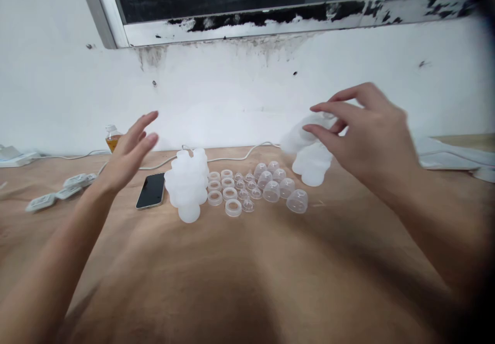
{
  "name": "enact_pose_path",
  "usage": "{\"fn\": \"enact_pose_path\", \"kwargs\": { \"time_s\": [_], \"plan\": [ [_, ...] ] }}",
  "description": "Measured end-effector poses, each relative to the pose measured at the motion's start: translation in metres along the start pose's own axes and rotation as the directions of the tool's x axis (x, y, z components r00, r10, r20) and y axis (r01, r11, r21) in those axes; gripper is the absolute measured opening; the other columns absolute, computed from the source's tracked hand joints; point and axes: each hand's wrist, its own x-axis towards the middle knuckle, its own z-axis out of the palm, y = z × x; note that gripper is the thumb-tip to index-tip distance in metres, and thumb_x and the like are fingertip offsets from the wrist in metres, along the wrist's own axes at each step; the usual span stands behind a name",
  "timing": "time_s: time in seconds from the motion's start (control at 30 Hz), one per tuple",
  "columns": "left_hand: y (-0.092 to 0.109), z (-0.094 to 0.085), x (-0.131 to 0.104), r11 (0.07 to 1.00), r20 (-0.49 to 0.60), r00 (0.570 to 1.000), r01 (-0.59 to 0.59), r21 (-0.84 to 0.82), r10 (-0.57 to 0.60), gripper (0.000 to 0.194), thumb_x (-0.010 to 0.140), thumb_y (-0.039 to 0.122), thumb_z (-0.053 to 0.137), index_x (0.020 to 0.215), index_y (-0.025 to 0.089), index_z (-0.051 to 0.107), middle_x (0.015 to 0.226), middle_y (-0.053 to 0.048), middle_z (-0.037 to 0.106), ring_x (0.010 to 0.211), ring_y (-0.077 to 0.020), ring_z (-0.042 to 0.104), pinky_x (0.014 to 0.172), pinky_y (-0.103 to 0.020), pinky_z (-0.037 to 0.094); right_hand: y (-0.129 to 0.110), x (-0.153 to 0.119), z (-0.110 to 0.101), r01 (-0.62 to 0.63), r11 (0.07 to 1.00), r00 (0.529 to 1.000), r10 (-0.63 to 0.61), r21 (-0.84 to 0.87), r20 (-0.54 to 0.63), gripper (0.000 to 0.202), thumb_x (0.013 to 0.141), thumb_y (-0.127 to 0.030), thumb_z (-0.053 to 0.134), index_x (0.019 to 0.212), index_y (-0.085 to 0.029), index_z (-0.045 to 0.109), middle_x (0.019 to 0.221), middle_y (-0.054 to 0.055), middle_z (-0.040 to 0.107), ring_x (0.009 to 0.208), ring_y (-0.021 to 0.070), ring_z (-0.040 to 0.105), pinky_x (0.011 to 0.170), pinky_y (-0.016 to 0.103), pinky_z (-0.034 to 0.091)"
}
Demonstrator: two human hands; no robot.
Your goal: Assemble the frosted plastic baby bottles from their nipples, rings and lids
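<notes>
My right hand [363, 122] is raised on the right with thumb and fingers pinched around a blurred, tilted, translucent white baby bottle [299, 133]. Just beneath it, several finished-looking white bottles [313, 164] stand grouped on the wooden table [232, 272]. On the left, my left hand [133, 150] hovers with its fingers apart and nothing in them. Nearest to it stands a cluster of frosted white bottles [187, 181]. Between the two groups lie rows of white screw rings [233, 208], clear silicone nipples [248, 206] and clear domed caps [297, 201].
A dark-screened phone [150, 190] lies left of the bottle cluster. Small white plastic cases [42, 201] sit at far left. A drink bottle with amber liquid [112, 138] is behind my left hand. A white cable [247, 153] runs along the wall.
</notes>
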Motion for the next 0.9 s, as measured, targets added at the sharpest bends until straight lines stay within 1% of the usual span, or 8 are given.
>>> {"fn": "enact_pose_path", "kwargs": {
  "time_s": [0.1,0.2,0.37,0.47,0.53,0.63,0.77,0.9],
  "plan": [
    [0.064,0.015,-0.011,0.98,0.047,0.983,-0.183,0.084,0.179,0.059,0.076,0.051,0.043,0.125,0.021,0.03,0.135,-0.004,0.028,0.125,-0.0253,0.02,0.101,-0.044,0.021,-0.035,-0.009,-0.021,-0.075,0.971,0.997,0.077,0.228,0.0,0.023,0.072,-0.033,0.057,0.09,-0.019,0.061,0.094,0.004,0.053,0.05,0.0062,0.049,0.056,0.028,0.046],
    [0.092,0.058,-0.034,0.942,0.235,0.933,-0.31,0.133,0.274,0.074,0.07,0.055,0.048,0.127,0.015,0.024,0.133,-0.012,0.03,0.123,-0.0283,0.024,0.1,-0.045,0.023,-0.054,-0.036,-0.011,-0.337,0.742,0.94,0.234,0.58,0.247,0.024,0.073,-0.037,0.055,0.089,-0.021,0.06,0.093,0.003,0.052,0.044,0.0041,0.047,0.04,0.022,0.043],
    [0.086,0.117,-0.069,0.961,0.552,0.82,-0.253,0.111,0.152,0.056,0.076,0.033,0.045,0.124,0.015,0.023,0.107,-0.01,0.053,0.094,-0.0237,0.052,0.079,-0.037,0.043,-0.053,-0.095,0.034,-0.607,0.598,0.732,0.164,0.524,0.662,0.03,0.07,-0.041,0.056,0.092,-0.02,0.056,0.088,0.005,0.056,0.053,0.0083,0.051,0.048,0.023,0.045],
    [0.083,0.123,-0.072,0.954,0.608,0.781,-0.273,0.121,0.146,0.053,0.072,0.027,0.045,0.121,0.017,0.026,0.108,-0.01,0.051,0.091,-0.0244,0.053,0.071,-0.035,0.045,-0.048,-0.111,0.048,-0.726,0.519,0.516,-0.022,0.451,0.856,0.037,0.072,-0.043,0.052,0.1,-0.019,0.052,0.057,-0.002,0.053,0.042,0.0079,0.047,0.043,0.022,0.04],
    [0.079,0.119,-0.07,0.959,0.629,0.765,-0.262,0.105,0.14,0.049,0.073,0.031,0.045,0.117,0.017,0.029,0.106,-0.009,0.052,0.086,-0.024,0.055,0.067,-0.034,0.046,-0.042,-0.108,0.048,-0.761,0.472,0.451,-0.108,0.445,0.886,0.037,0.072,-0.043,0.052,0.101,-0.018,0.051,0.05,-0.005,0.05,0.038,0.007,0.044,0.04,0.021,0.038],
    [0.069,0.112,-0.067,0.981,0.624,0.777,-0.174,0.089,0.081,0.046,0.074,0.04,0.044,0.113,0.018,0.032,0.097,-0.007,0.057,0.08,-0.0235,0.057,0.067,-0.034,0.045,-0.023,-0.089,0.039,-0.699,0.516,0.589,0.023,0.495,0.808,0.041,0.065,-0.04,0.06,0.101,-0.02,0.052,0.079,0.001,0.059,0.045,0.0072,0.049,0.043,0.022,0.04],
    [0.058,0.11,-0.069,0.99,0.574,0.819,-0.072,0.123,-0.012,0.048,0.074,0.044,0.043,0.114,0.019,0.031,0.094,-0.008,0.059,0.082,-0.025,0.058,0.069,-0.036,0.045,0.004,-0.072,0.028,-0.449,0.772,0.837,0.187,0.45,0.515,0.038,0.068,-0.036,0.057,0.103,-0.022,0.049,0.108,0.007,0.05,0.065,0.0118,0.055,0.054,0.025,0.045],
    [0.059,0.114,-0.072,0.996,0.539,0.842,-0.039,0.079,-0.01,0.047,0.075,0.044,0.043,0.114,0.02,0.032,0.094,-0.007,0.059,0.083,-0.0236,0.058,0.07,-0.035,0.045,-0.002,-0.085,0.031,-0.126,0.949,0.743,-0.103,0.288,0.662,0.034,0.077,-0.033,0.045,0.11,-0.022,0.046,0.107,0.009,0.05,0.068,0.0146,0.056,0.061,0.029,0.045]
  ]
}}
